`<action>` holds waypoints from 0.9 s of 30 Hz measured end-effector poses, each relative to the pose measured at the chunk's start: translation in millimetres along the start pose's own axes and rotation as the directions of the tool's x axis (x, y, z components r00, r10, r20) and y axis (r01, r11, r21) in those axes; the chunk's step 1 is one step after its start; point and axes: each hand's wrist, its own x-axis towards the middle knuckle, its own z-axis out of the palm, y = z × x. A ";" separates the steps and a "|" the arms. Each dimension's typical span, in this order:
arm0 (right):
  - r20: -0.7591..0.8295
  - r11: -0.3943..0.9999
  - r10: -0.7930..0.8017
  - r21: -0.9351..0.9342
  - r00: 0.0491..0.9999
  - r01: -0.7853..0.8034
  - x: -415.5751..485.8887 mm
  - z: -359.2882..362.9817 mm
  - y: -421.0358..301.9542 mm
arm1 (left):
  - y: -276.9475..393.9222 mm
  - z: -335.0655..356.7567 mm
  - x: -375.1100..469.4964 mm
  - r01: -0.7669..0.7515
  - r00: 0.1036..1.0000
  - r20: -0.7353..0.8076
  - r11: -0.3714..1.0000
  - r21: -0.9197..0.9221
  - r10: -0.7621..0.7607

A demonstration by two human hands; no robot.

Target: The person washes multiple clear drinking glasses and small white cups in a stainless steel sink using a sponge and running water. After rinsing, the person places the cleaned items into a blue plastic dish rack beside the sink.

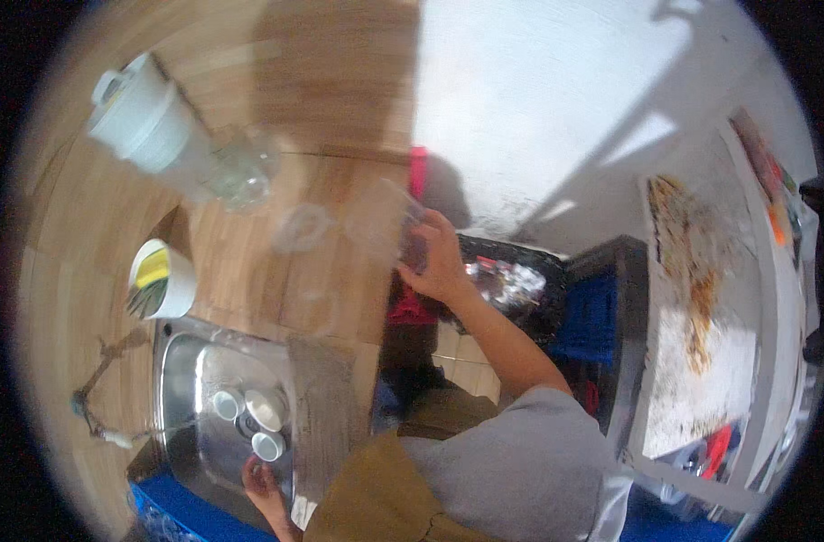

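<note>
My right hand [439, 261] is raised over the counter's right edge, its fingers curled round a clear, see-through container [383, 220]. Motion blur hides the container's exact shape. Low on the left, my left hand [263, 484] reaches over the near side of a stainless steel sink [181, 433]. Its fingertips are right by a small white cup [268, 447]; whether they touch it cannot be told. Another small cup [228, 404] and a white bowl-like dish [265, 410] rest in the basin around the drain. A thin stream of water runs from the tap [117, 439].
A white cup [175, 284] with a yellow-green sponge [152, 269] stands behind the sink. Beyond are a white lidded pitcher [144, 125] and a clear glass vessel [242, 176] on the wood-patterned counter [324, 88]. A black bin-like container [513, 284] holds crumpled shiny wrapping on the right.
</note>
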 end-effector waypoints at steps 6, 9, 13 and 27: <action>0.153 0.722 0.415 -0.655 0.897 -0.222 -129.0 -97.9 97.4 | 7.5 6.2 47.5 -0.044 0.991 0.132 0.997 0.065 0.035; 0.378 0.367 0.909 -0.925 -0.177 -0.096 -164.2 -109.7 147.5 | 42.0 28.0 42.6 -0.125 0.984 0.129 0.992 0.035 0.119; 0.527 0.571 0.820 -0.782 0.223 -0.251 -158.4 -91.0 122.3 | 42.3 22.4 31.9 -0.095 0.990 0.108 0.995 0.042 0.090; 0.334 0.884 -0.464 0.112 0.821 0.454 194.3 148.8 -144.0 | 1.6 -12.1 -40.4 -0.034 0.937 -0.345 0.997 0.066 0.054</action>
